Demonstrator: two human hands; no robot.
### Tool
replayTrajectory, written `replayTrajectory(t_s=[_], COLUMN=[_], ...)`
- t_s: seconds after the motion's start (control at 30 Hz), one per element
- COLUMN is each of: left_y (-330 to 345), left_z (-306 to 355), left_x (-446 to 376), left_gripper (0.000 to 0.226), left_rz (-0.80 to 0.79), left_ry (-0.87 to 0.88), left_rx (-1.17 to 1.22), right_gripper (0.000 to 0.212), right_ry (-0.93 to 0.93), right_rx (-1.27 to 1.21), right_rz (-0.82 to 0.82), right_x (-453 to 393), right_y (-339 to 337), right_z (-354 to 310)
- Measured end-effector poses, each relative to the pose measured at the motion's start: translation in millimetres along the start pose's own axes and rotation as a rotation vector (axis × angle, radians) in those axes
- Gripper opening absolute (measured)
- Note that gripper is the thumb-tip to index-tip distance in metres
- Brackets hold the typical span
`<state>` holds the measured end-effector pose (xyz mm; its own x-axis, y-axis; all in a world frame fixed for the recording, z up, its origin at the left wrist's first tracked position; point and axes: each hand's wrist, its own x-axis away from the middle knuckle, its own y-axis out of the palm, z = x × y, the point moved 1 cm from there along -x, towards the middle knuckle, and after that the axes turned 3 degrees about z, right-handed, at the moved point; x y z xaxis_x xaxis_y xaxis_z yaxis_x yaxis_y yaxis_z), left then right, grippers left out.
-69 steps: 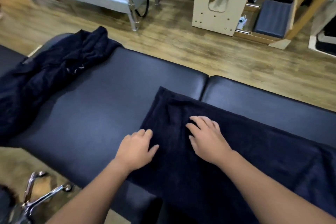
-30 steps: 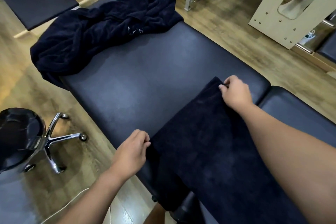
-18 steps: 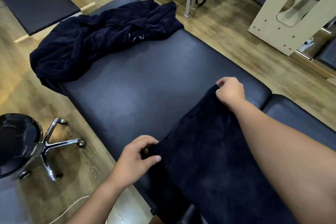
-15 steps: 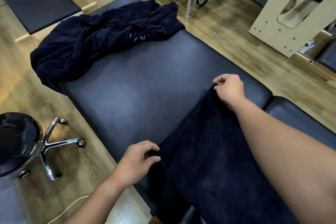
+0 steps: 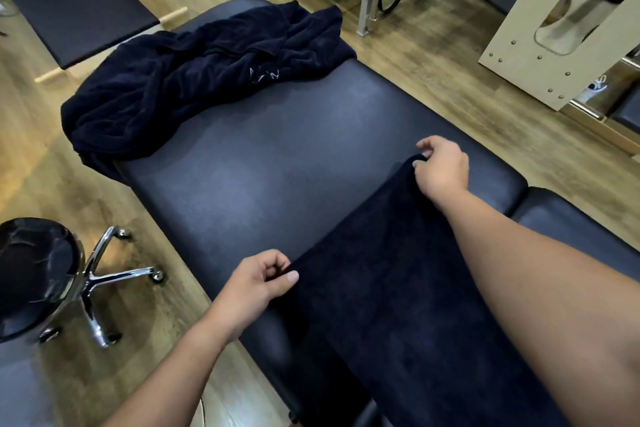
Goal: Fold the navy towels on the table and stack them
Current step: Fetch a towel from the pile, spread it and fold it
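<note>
Navy towel [image 5: 398, 288] is lying spread across the padded counter [image 5: 277, 163], its near end running out of view. Left hand [image 5: 256, 282] is pinching its near corner, right hand [image 5: 441, 168] pinching the far corner. Beyond, a crumpled towel heap [image 5: 207, 76] is sitting at the counter's far end above wooden floor [image 5: 433, 55].

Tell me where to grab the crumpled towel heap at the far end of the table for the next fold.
Take the crumpled towel heap by its loose end near the table's far edge, coming from above. That end lies flatter and apart from the bunched mass draping over the left edge, so it would probably pull free more cleanly.
</note>
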<state>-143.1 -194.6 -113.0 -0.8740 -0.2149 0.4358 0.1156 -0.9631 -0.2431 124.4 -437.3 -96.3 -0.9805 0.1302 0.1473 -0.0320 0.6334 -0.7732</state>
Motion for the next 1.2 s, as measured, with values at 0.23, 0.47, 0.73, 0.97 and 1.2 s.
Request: replayTrajectory(t_s=[0.23,0.47,0.73,0.97,1.2], left_y=[4,67,158,245,346], left_z=[14,43,73,107,106], left_x=[-19,-10,-8,-26,12], left_gripper=[0.021,0.072,0.095,0.1,0.084], left_rz=[0.046,-0.108,-0.28,-0.473,-0.766], left_ry=[-0.027,0.616,0.366,0.321,0.906], left_rx=[-0.687,-1.091,-1.46,-1.48,-1.481], right_gripper=[0.059,0.055,0.056,0.065,0.071], right_ry=[-0.198,-0.454,-0.203,0.237,0.425], right_rx=[0.333,0.543,0.489,0.439,0.411], right_rz=[-0.191,0.059,0.028,0.002,0.122], right_x=[19,88,175,192,234], right_y=[11,15,-20,-99,-159], right_z=[6,32,124,216,287])
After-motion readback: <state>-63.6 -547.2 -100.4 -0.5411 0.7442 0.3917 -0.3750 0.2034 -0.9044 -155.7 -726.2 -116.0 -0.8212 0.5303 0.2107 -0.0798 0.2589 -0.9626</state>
